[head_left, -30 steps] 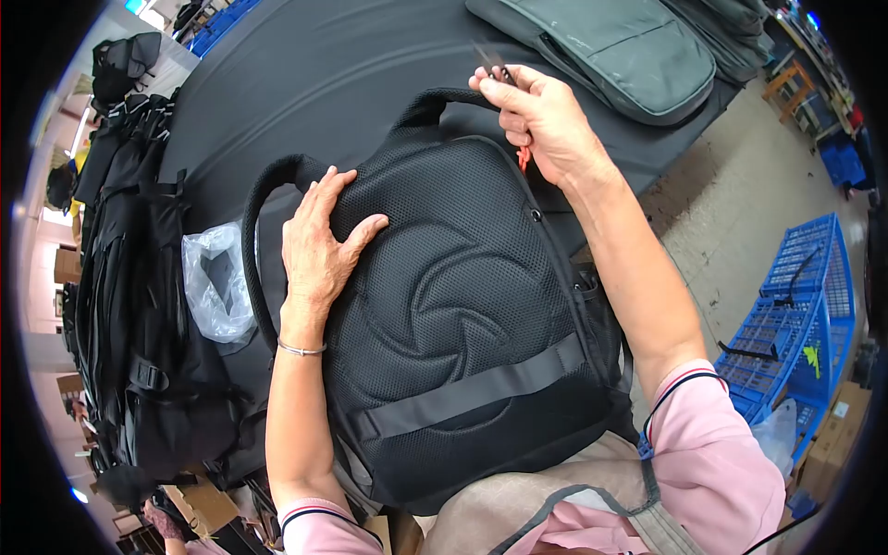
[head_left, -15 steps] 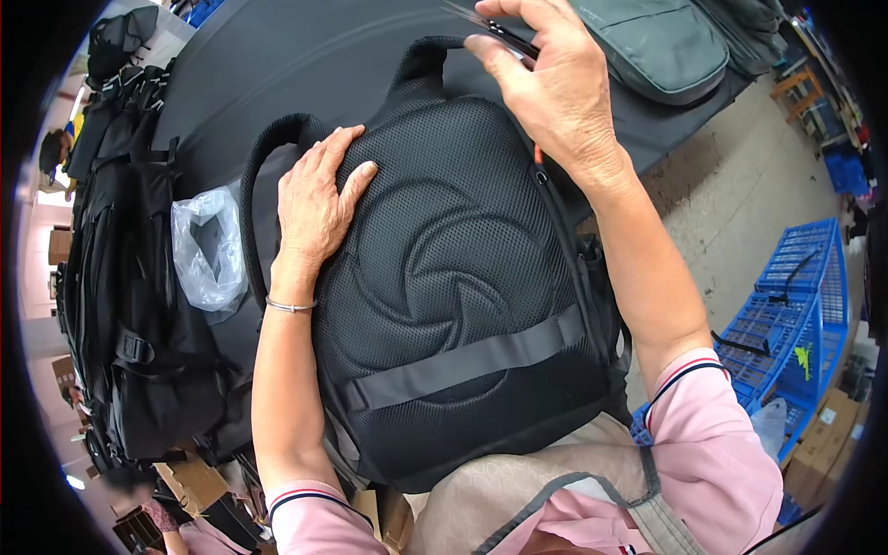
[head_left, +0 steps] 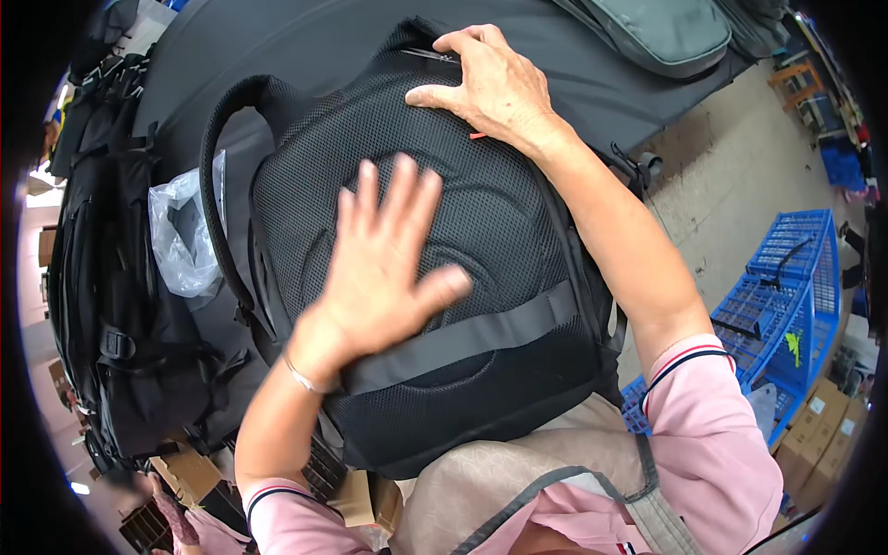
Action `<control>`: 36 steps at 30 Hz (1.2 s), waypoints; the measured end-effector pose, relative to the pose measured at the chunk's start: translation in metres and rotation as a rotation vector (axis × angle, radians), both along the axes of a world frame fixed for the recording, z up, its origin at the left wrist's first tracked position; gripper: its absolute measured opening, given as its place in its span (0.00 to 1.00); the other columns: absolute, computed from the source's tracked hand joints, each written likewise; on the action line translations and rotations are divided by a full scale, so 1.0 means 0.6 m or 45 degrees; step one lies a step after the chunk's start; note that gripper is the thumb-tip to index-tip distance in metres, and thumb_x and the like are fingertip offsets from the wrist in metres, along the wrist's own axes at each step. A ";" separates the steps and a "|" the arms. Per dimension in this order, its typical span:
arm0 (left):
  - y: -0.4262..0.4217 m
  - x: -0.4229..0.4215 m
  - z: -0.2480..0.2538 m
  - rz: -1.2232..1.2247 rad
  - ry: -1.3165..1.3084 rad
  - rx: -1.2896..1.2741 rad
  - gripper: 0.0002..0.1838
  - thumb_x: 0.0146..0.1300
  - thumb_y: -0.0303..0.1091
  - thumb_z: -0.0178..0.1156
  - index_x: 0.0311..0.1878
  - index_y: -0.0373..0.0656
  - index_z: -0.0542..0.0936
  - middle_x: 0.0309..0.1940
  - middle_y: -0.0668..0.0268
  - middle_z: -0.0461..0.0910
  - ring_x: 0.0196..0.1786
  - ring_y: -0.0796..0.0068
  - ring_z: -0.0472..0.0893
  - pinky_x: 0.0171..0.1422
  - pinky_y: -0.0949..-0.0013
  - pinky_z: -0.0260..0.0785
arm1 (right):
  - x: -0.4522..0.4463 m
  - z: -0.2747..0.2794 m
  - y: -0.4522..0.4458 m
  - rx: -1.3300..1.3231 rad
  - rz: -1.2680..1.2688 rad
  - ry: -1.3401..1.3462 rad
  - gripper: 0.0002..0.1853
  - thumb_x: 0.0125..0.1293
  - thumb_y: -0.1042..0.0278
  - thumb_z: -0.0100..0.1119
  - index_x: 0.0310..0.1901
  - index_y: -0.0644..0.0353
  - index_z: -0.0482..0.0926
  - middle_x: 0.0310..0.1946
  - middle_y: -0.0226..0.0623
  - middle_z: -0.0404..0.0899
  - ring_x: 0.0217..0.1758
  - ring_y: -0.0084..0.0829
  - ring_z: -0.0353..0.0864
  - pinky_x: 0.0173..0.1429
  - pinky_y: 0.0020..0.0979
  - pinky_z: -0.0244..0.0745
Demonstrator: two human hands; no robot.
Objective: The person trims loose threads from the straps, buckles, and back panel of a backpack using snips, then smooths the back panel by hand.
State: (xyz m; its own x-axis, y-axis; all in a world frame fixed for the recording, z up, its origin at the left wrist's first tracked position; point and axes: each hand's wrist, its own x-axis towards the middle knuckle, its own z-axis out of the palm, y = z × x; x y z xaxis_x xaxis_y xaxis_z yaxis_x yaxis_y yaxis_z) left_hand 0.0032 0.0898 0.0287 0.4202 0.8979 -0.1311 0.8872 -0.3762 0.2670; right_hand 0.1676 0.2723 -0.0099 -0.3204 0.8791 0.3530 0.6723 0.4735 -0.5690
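A black backpack [head_left: 388, 388] lies with its padded mesh back panel facing up. Over the middle of that panel is my left hand [head_left: 384, 268], fingers spread and blurred, with nothing in it; whether it touches the mesh I cannot tell. At the top edge, beside the shoulder strap [head_left: 217, 176], my right hand [head_left: 504, 88] has its fingers curled round small thread snips [head_left: 430, 55]. Only their thin metal blades show, pointing left near the strap's base; the handle is hidden in the hand. The right thumb stretches out over the mesh.
A clear plastic bag [head_left: 185, 245] lies left of the backpack, near a row of black backpacks [head_left: 106, 305]. A grey-green bag [head_left: 661, 37] rests on the black-covered table [head_left: 305, 42]. Blue plastic crates [head_left: 786, 277] and cartons [head_left: 819, 430] stand at right. Another person [head_left: 176, 513] is at lower left.
My left hand has left the backpack's left edge and moved down and right over the panel. My right hand has brought the snips down and left to the strap's base. The backpack has shifted slightly left.
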 end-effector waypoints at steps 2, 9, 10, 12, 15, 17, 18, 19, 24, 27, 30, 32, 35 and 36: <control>-0.058 0.047 0.016 -0.171 -0.221 -0.230 0.51 0.66 0.62 0.61 0.81 0.40 0.54 0.81 0.42 0.47 0.83 0.33 0.44 0.81 0.30 0.39 | -0.003 -0.009 0.002 0.021 -0.020 -0.022 0.44 0.50 0.30 0.74 0.60 0.59 0.81 0.60 0.46 0.77 0.55 0.46 0.86 0.60 0.50 0.82; -0.022 0.016 0.043 0.073 0.204 0.030 0.40 0.61 0.47 0.68 0.77 0.53 0.67 0.77 0.60 0.66 0.79 0.52 0.63 0.77 0.30 0.50 | -0.002 -0.029 0.004 -0.069 -0.029 0.036 0.41 0.55 0.30 0.71 0.60 0.56 0.82 0.60 0.43 0.77 0.53 0.43 0.87 0.60 0.48 0.83; -0.018 -0.027 0.020 0.241 0.260 0.213 0.39 0.64 0.45 0.65 0.78 0.53 0.66 0.78 0.59 0.64 0.81 0.52 0.59 0.79 0.31 0.47 | 0.006 0.023 -0.022 -0.192 -0.056 0.016 0.29 0.62 0.48 0.72 0.57 0.61 0.78 0.58 0.43 0.74 0.55 0.45 0.83 0.61 0.41 0.77; -0.021 -0.091 0.001 0.337 0.200 0.183 0.36 0.73 0.59 0.53 0.79 0.54 0.65 0.80 0.61 0.61 0.83 0.50 0.54 0.84 0.36 0.39 | 0.010 0.043 -0.033 -0.293 -0.020 0.020 0.33 0.61 0.42 0.70 0.58 0.61 0.79 0.61 0.43 0.72 0.59 0.45 0.81 0.63 0.41 0.76; -0.080 -0.104 0.021 0.175 0.071 0.014 0.40 0.70 0.70 0.48 0.77 0.54 0.69 0.78 0.61 0.64 0.83 0.50 0.55 0.84 0.38 0.37 | 0.006 0.027 -0.020 -0.324 -0.045 0.056 0.34 0.60 0.42 0.72 0.57 0.62 0.80 0.60 0.43 0.73 0.58 0.44 0.81 0.63 0.40 0.76; -0.133 -0.103 0.028 0.009 0.099 -0.064 0.43 0.62 0.75 0.53 0.71 0.54 0.77 0.74 0.61 0.71 0.81 0.52 0.60 0.85 0.42 0.40 | 0.008 0.028 -0.019 -0.332 -0.036 0.074 0.33 0.59 0.41 0.72 0.55 0.62 0.81 0.60 0.43 0.74 0.58 0.43 0.81 0.62 0.40 0.76; -0.162 -0.099 0.022 0.019 -0.005 -0.023 0.39 0.61 0.71 0.59 0.67 0.55 0.81 0.70 0.63 0.76 0.79 0.54 0.65 0.84 0.43 0.43 | 0.008 0.020 -0.014 -0.269 -0.043 0.063 0.33 0.57 0.41 0.73 0.54 0.63 0.82 0.59 0.43 0.74 0.57 0.42 0.81 0.60 0.38 0.78; -0.185 -0.095 0.010 0.032 -0.107 0.018 0.35 0.59 0.67 0.64 0.62 0.55 0.85 0.65 0.65 0.81 0.76 0.56 0.69 0.84 0.43 0.46 | 0.009 0.019 -0.014 -0.281 -0.041 0.067 0.34 0.57 0.41 0.73 0.54 0.63 0.82 0.59 0.43 0.74 0.57 0.42 0.81 0.60 0.38 0.79; -0.212 -0.079 -0.018 0.164 -0.367 0.205 0.18 0.53 0.46 0.75 0.49 0.57 0.90 0.50 0.76 0.89 0.66 0.66 0.80 0.80 0.51 0.56 | -0.003 0.022 -0.014 -0.226 -0.038 0.000 0.34 0.56 0.41 0.74 0.55 0.63 0.82 0.58 0.43 0.75 0.58 0.41 0.81 0.57 0.36 0.81; -0.214 -0.070 -0.022 0.179 -0.376 0.248 0.16 0.53 0.45 0.75 0.46 0.56 0.91 0.48 0.75 0.89 0.65 0.66 0.81 0.79 0.51 0.57 | 0.000 0.040 -0.031 -0.299 0.003 0.066 0.35 0.56 0.41 0.74 0.54 0.62 0.82 0.59 0.44 0.75 0.59 0.41 0.80 0.57 0.36 0.81; -0.217 -0.064 -0.026 0.188 -0.376 0.280 0.15 0.53 0.45 0.75 0.45 0.56 0.91 0.47 0.75 0.90 0.64 0.67 0.82 0.77 0.53 0.61 | -0.005 0.032 -0.022 -0.334 0.018 0.091 0.34 0.56 0.40 0.74 0.54 0.62 0.82 0.60 0.45 0.75 0.59 0.41 0.80 0.58 0.37 0.80; -0.219 -0.057 -0.027 0.210 -0.386 0.296 0.14 0.53 0.45 0.75 0.44 0.55 0.91 0.47 0.75 0.90 0.63 0.69 0.83 0.75 0.55 0.64 | -0.003 0.012 -0.009 -0.268 0.029 0.059 0.34 0.56 0.40 0.74 0.54 0.62 0.82 0.60 0.45 0.75 0.59 0.41 0.81 0.59 0.37 0.80; -0.205 -0.052 -0.012 0.172 -0.380 0.308 0.09 0.55 0.44 0.74 0.38 0.54 0.91 0.40 0.71 0.91 0.50 0.72 0.88 0.59 0.62 0.76 | -0.001 0.018 -0.012 -0.276 0.067 0.077 0.34 0.56 0.39 0.74 0.54 0.62 0.82 0.59 0.44 0.74 0.56 0.42 0.82 0.60 0.37 0.79; -0.193 -0.054 -0.002 0.152 -0.381 0.257 0.08 0.56 0.42 0.74 0.37 0.52 0.90 0.37 0.70 0.90 0.47 0.72 0.89 0.54 0.64 0.78 | 0.002 0.033 -0.024 -0.314 0.088 0.107 0.34 0.56 0.39 0.74 0.54 0.62 0.82 0.59 0.44 0.74 0.57 0.42 0.82 0.61 0.37 0.78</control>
State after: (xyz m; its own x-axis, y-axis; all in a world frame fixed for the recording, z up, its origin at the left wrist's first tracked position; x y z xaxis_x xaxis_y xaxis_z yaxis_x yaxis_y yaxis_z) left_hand -0.0294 -0.0259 0.0273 0.3037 0.9382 0.1658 0.8221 -0.3460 0.4521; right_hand 0.1687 0.2578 0.0100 -0.3611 0.9189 0.1590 0.5886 0.3568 -0.7254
